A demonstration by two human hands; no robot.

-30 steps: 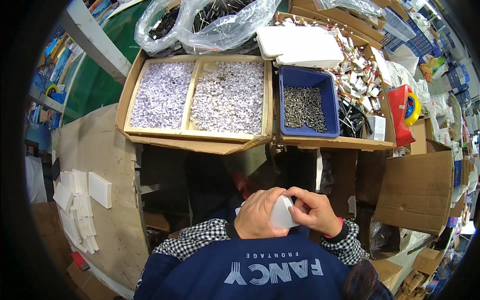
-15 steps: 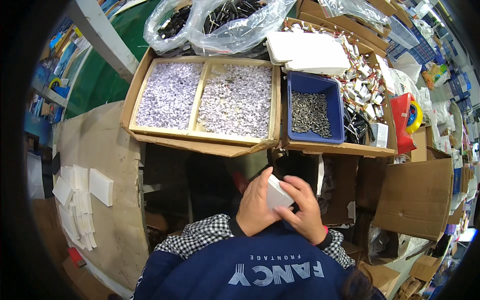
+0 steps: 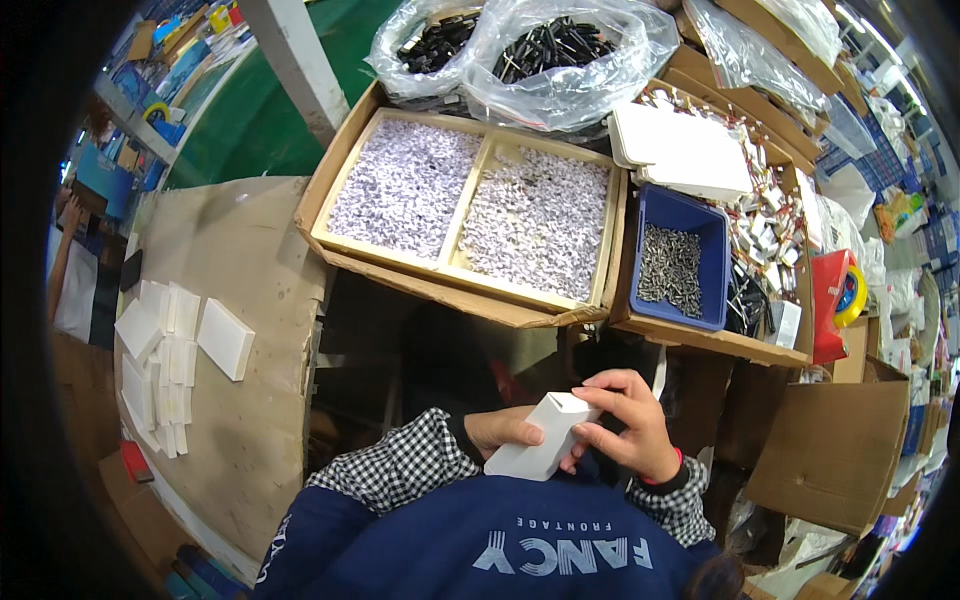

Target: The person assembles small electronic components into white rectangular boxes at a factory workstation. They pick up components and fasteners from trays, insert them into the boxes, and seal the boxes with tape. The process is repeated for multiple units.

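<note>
A small white box (image 3: 545,437) is tilted in front of my body, held between both hands. My left hand (image 3: 503,430) grips its left side, the thumb lying across the white face and the other fingers hidden behind. At the upper right end, my right hand (image 3: 632,425) pinches the box with thumb and fingertips on its edge. Similar flat white boxes (image 3: 165,355) lie in a heap on the board-topped table at the left, with one box (image 3: 226,339) a little apart.
Ahead stands a carton with a two-part tray (image 3: 465,205) of small white pieces. Right of it are a blue bin (image 3: 712,270) of metal screws, white cards (image 3: 680,150) and wired parts. Bags of black parts (image 3: 555,50) lie behind; a red tape dispenser (image 3: 830,305) and open carton (image 3: 830,450) stand right.
The box has turned in my hands and more of its white face shows. My left hand has lowered to its side; my right has shifted to its upper end. The view has swung left.
</note>
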